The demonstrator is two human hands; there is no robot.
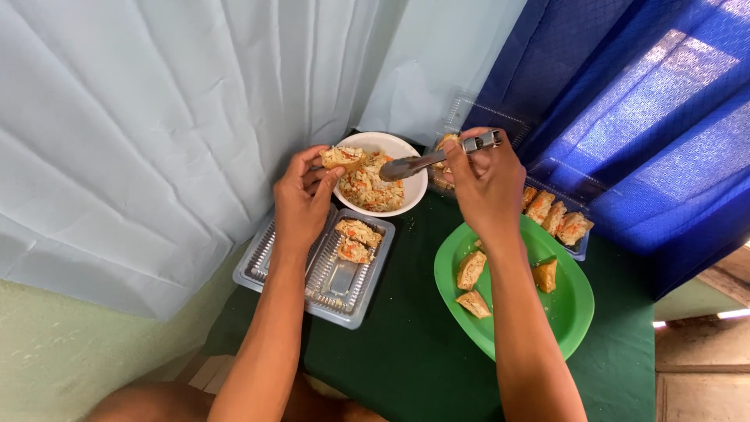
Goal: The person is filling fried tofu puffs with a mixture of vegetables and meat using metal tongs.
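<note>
Both hands hover over the bowl (pixel 406 152), left (pixel 303 199) holding tofu (pixel 342 157), right (pixel 488 184) a spoon (pixel 426 162).

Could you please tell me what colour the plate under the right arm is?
The plate is bright green, seen clearly in the head view.

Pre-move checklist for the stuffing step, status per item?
1. Left hand grips the filled tofu piece over the white bowl: ok.
2. Right hand holds the metal spoon, tip over the bowl: ok.
3. Filling on the spoon: cannot tell.
4. Room in the clear plastic tray, two stuffed pieces at one end: ok.
5. Unfilled pieces ready on the green plate: ok.
6. Bowl has vegetable filling: ok.
</note>
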